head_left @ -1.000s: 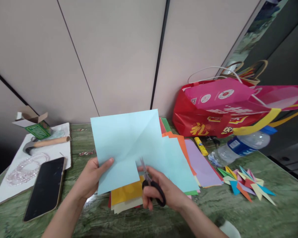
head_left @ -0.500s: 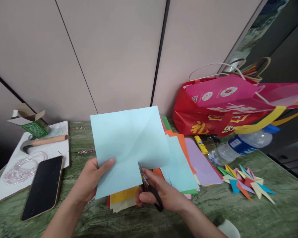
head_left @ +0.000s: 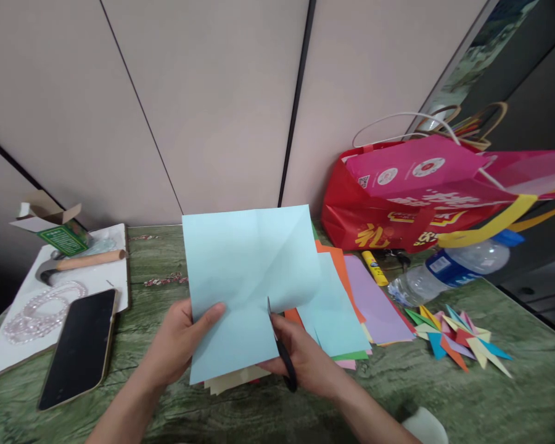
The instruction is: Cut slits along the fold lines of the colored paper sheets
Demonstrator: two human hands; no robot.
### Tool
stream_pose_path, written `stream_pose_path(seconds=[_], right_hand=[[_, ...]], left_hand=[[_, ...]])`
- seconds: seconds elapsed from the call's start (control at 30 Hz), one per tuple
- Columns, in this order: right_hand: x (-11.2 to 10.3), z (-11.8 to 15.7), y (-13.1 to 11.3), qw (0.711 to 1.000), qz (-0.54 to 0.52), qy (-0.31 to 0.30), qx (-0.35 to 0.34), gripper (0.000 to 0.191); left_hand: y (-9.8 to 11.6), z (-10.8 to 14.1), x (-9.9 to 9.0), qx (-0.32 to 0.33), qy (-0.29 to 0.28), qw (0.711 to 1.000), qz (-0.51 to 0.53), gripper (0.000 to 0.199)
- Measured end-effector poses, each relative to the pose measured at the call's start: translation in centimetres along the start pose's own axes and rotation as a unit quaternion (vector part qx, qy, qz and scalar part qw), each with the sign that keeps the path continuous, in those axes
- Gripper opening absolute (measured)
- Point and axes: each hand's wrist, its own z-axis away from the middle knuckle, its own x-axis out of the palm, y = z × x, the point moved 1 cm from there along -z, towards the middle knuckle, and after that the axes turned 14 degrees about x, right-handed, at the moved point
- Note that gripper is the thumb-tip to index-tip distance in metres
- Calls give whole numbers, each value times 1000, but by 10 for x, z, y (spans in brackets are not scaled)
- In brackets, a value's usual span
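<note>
A large light blue sheet of paper [head_left: 245, 259] is held up over the table, with faint creases across it. My left hand [head_left: 185, 336] pinches its lower left edge, thumb on the front face. In my right hand [head_left: 300, 354] is a pair of black-handled scissors [head_left: 284, 361], fingers wrapped around the handles. The blades straddle the sheet at a cut in its lower right part, and one blade lies behind the paper. Below and right of it are stacked coloured sheets, among them another light blue sheet [head_left: 335, 308] and a purple sheet [head_left: 374, 302].
Folded paper stars [head_left: 457, 336] lie at right, near a water bottle [head_left: 448, 268], a glue stick [head_left: 374, 268] and a red gift bag [head_left: 398, 203]. At left are a phone [head_left: 78, 348], a hammer [head_left: 90, 261], beads [head_left: 46, 311] and a green box [head_left: 65, 237].
The light blue sheet has shifted slightly right and down, with both hands. The scissors have turned more upright, and their blades look more closed at the cut.
</note>
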Motion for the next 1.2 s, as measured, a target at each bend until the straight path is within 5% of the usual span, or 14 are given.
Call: stream_pose_path(seconds=[0.5, 1.2], right_hand=[[2, 0, 1, 1000, -12, 15, -9, 37], [4, -2, 3, 997, 1, 57, -46, 49]], left_hand=[[2, 4, 1, 8, 1, 1000, 2, 30], [10, 9, 0, 118, 2, 972, -204, 28]])
